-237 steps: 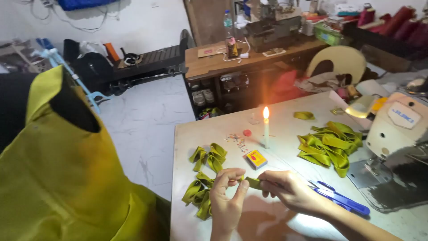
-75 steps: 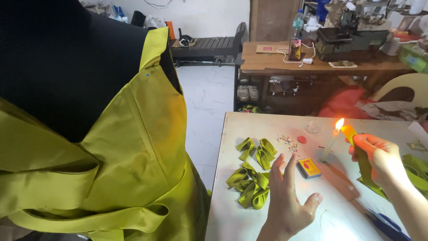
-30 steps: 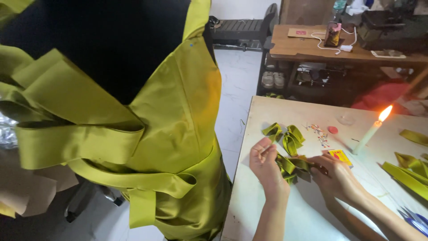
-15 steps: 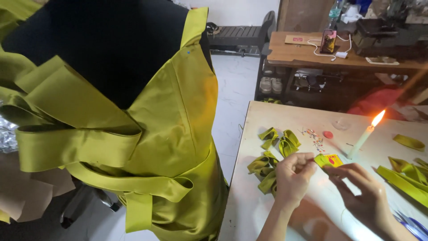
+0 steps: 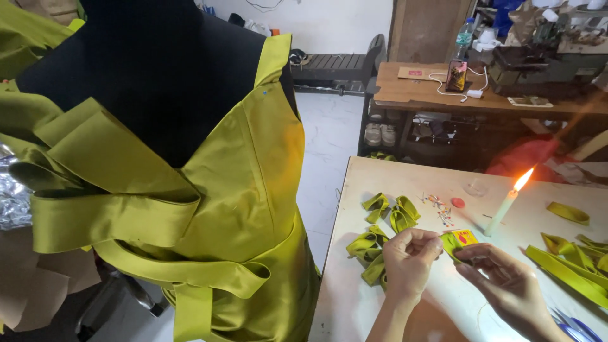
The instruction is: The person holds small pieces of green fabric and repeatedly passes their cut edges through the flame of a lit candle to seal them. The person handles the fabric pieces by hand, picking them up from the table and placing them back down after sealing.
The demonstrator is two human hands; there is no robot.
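My left hand (image 5: 408,258) and my right hand (image 5: 500,278) meet over the white table (image 5: 354,297), both pinching a small folded piece of olive-green satin (image 5: 451,242). Just left of my left hand lies a pile of folded green satin loops (image 5: 380,228). A lit white candle (image 5: 505,212) stands on the table beyond my right hand, with a small yellow box (image 5: 467,236) beside the held piece. A black dress form (image 5: 152,82) wearing a green satin dress (image 5: 209,209) with ribbon bands stands left of the table.
Long green satin strips (image 5: 570,266) lie at the table's right side, blue scissors (image 5: 573,328) near the corner. Loose pins (image 5: 440,209) and a red disc (image 5: 457,203) sit near the candle. A wooden bench (image 5: 443,95) with a phone and sewing machine stands behind.
My view has shifted slightly right and nearer the table. My hands stay together on the small green piece, lifted a bit higher. The candle still burns.
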